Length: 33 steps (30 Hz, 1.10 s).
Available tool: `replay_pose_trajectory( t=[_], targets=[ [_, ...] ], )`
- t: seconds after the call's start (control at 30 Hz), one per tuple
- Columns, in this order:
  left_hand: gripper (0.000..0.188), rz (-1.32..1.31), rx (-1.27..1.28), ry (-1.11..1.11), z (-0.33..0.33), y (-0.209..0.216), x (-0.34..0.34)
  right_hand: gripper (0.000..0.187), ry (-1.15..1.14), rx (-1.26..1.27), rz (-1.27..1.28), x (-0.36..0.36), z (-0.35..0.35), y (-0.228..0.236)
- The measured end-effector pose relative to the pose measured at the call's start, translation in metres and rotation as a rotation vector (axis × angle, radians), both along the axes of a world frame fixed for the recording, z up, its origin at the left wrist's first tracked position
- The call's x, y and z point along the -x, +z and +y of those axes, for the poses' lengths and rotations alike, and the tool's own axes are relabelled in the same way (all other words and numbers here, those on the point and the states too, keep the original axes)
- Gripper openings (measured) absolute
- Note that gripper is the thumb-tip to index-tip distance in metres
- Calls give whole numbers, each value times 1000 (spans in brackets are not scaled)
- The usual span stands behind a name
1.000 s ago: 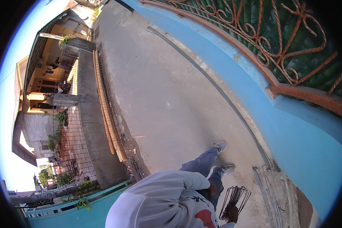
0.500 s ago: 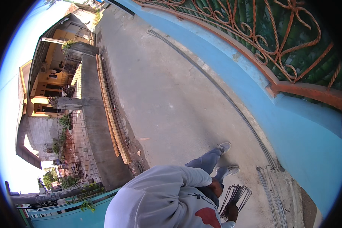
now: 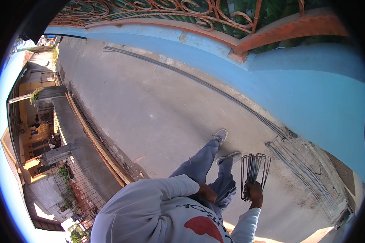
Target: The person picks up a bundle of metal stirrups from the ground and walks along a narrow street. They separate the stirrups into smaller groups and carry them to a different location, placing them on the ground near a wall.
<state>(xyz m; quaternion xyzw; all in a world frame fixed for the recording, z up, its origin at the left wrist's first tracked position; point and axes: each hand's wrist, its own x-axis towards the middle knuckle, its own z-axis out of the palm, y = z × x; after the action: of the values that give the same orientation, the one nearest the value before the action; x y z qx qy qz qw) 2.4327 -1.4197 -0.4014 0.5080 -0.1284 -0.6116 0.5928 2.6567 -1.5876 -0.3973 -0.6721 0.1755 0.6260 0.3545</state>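
Note:
My right hand (image 3: 254,192) is closed around the lower part of a bundle of steel rebar stirrups (image 3: 254,167), thin dark rods bent into long rectangular loops. The bundle points away from me, and its outer loops spread to both sides of the packed middle. My left hand (image 3: 207,192) rests at my waist, against my grey-blue trousers (image 3: 198,162), with its fingers mostly hidden. Both forearms are in white sleeves. Beyond the hands, my grey shoes (image 3: 220,135) stand on the pavement.
More bent rods (image 3: 302,172) lie on the ground at the right. Long straight bars (image 3: 198,80) run along the foot of a blue wall (image 3: 296,93) topped by a rusty ornamental grille (image 3: 215,14). Across the concrete lane (image 3: 142,101), timber lengths (image 3: 94,141) lie beside a low grey wall.
The view has turned, shifting the lane and walls. My right hand with the stirrups has come further into view, and the bundle now stands more upright. My left hand stays at my waist.

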Motion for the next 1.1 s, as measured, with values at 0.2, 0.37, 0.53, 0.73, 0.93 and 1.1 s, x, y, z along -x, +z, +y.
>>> replay_pose_trajectory(
  t=[0.2, 0.37, 0.53, 0.73, 0.93, 1.1],
  targets=[
    [41, 91, 66, -63, -23, 12, 2, 19, -5, -91, 29, -2, 42, -37],
    [40, 216, 178, -120, -51, 10, 3, 18, -167, -196, 200, 12, 31, -97],
    [36, 376, 237, 35, -63, -28, 24, 17, -279, -205, 132, 17, 18, -138],
    [29, 372, -238, 396, 16, -133, -68, 21, -594, -200, 122, 14, -20, -208],
    [29, -154, -965, 599, 85, -293, -175, 20, -751, -36, 60, -9, -30, -267],
    [33, -484, -1040, 443, 94, -413, -261, 18, -893, -63, 36, -13, -33, -328]
  ],
)
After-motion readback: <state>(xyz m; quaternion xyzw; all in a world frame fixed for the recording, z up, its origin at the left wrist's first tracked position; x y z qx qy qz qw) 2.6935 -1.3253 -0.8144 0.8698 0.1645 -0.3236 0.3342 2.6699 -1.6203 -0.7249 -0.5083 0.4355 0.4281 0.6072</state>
